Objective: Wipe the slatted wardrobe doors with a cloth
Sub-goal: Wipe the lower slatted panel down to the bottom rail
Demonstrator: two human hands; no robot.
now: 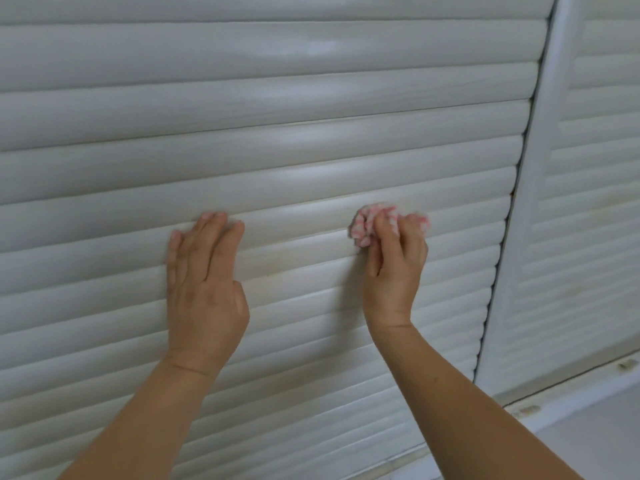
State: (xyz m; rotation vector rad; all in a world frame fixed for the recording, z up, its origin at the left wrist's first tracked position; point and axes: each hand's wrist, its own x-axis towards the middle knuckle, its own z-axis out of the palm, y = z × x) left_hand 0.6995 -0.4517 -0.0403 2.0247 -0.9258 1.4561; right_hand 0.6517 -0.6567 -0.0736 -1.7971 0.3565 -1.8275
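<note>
Obs., nearest first. Landmark: the vertical door stile (pixel 519 216) between the two doors.

Two bare forearms reach up and away from the camera onto the slatted wardrobe door (pixel 277 140) to the left of the stile.

Left hand (pixel 204 278): well to the left of the stile, fingers straight and together, palm flat against the slats. Holds nothing; appears to brace the panel.

Right hand (pixel 394 261): between the left hand and the stile, nearer the stile but not touching it. Fingers curled round a bunched pink-and-white cloth (pixel 367 223), which is pushed against a slat. Cloth shows above and to the left of the fingers; the rest is hidden in the grip.

Slats: faint yellowish staining just left of the cloth and below it. Slight blur around the cloth, so exact contact line uncertain.

Farther: second slatted door (pixel 588 168) to the right of the stile, some discolouration on its slats. Dark gap runs along the stile's left edge. Lower frame rail (pixel 568 386) below the second door shows chipped spots.

Judgement: wiping under way on the left-hand door; second door not yet reached.

Risks:
- Cloth is wadded small, so it may ride over slat crowns and miss the grooves.
- Hard pressure on thin slats could flex or loosen one.
- Fingertips may catch in the gap beside the stile.
</note>
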